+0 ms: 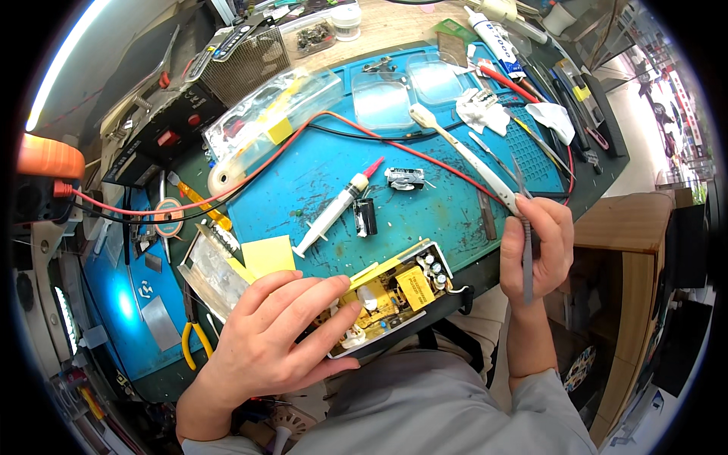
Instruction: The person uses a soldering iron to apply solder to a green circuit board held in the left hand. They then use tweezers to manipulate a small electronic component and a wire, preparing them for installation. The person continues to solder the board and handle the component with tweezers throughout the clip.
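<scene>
A power supply board in an open metal case [438,262], with yellow parts and small capacitors, lies at the near edge of the mat. My left hand [280,326] grips its left end, fingers over the far side and thumb at the near side, hiding that end. My right hand [547,246] is closed around grey tweezers [528,273]. A white toothbrush [478,163] runs up to the same fingertips; whether they hold it too, I cannot tell. Two black capacitors [365,218] and a syringe with a pink tip [331,214] lie beyond the board.
A yellow sticky-note pad [268,256] and yellow-handled pliers [196,345] are at the left. Red and black leads [265,159] cross the blue mat [288,205]. Plastic boxes [379,102], white tissue [483,114] and a glue tube [494,42] stand farther back.
</scene>
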`<act>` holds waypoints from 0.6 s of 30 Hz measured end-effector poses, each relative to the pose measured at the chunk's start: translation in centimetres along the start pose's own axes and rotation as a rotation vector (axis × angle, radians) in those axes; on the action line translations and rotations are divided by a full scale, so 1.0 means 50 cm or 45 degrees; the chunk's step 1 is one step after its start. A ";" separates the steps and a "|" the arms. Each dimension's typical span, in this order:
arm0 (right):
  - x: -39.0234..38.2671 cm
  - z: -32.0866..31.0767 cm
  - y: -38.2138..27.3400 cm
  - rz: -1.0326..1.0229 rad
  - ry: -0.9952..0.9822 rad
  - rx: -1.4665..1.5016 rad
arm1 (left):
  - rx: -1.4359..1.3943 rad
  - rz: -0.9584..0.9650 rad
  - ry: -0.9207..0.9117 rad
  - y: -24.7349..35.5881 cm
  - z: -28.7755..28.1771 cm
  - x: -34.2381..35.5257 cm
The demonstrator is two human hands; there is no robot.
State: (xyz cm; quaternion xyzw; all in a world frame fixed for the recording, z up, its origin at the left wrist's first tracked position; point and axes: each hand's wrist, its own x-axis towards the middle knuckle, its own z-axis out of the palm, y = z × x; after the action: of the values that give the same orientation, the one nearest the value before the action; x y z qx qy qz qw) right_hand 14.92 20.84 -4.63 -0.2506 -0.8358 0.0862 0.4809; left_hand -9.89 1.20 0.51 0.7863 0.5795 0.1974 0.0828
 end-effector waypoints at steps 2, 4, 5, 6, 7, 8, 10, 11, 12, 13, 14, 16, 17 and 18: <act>0.000 0.000 0.001 0.002 -0.004 0.008 | -0.038 0.004 0.006 0.001 0.000 0.001; 0.000 -0.002 0.002 0.001 -0.025 0.004 | -0.107 -0.001 0.015 0.008 -0.002 0.007; 0.002 -0.002 0.003 -0.010 -0.023 0.004 | -0.121 -0.039 0.017 0.014 -0.004 0.010; 0.006 0.000 0.004 -0.020 -0.022 0.004 | -0.134 -0.077 0.019 0.022 -0.005 0.013; 0.008 0.001 0.004 -0.028 -0.017 0.001 | -0.146 -0.111 0.018 0.030 -0.005 0.016; 0.008 0.002 0.004 -0.028 -0.017 0.021 | -0.153 -0.176 0.027 0.039 -0.003 0.022; 0.008 0.004 0.008 -0.030 -0.014 0.068 | -0.159 -0.313 0.045 0.066 0.006 0.038; 0.010 0.006 0.012 -0.062 -0.001 0.065 | -0.134 -0.354 0.043 0.078 0.010 0.043; 0.008 0.007 0.012 -0.060 0.011 0.079 | -0.110 -0.395 0.037 0.091 0.015 0.046; 0.007 0.007 0.014 -0.060 0.025 0.087 | -0.090 -0.415 0.042 0.097 0.021 0.052; 0.006 0.006 0.015 -0.062 0.038 0.097 | -0.070 -0.437 0.048 0.104 0.023 0.057; 0.006 0.005 0.017 -0.065 0.050 0.109 | -0.087 -0.482 0.017 0.115 0.025 0.064; 0.006 0.004 0.017 -0.066 0.055 0.117 | -0.092 -0.496 0.023 0.117 0.033 0.064; 0.006 0.003 0.017 -0.066 0.053 0.132 | -0.097 -0.510 0.029 0.119 0.038 0.064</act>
State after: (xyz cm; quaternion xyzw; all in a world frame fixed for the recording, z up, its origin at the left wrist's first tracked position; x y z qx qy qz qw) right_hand 14.98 21.73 -4.80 -0.2054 -0.8263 0.1117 0.5124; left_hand -3.07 2.53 1.60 0.6495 0.7173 0.2075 0.1436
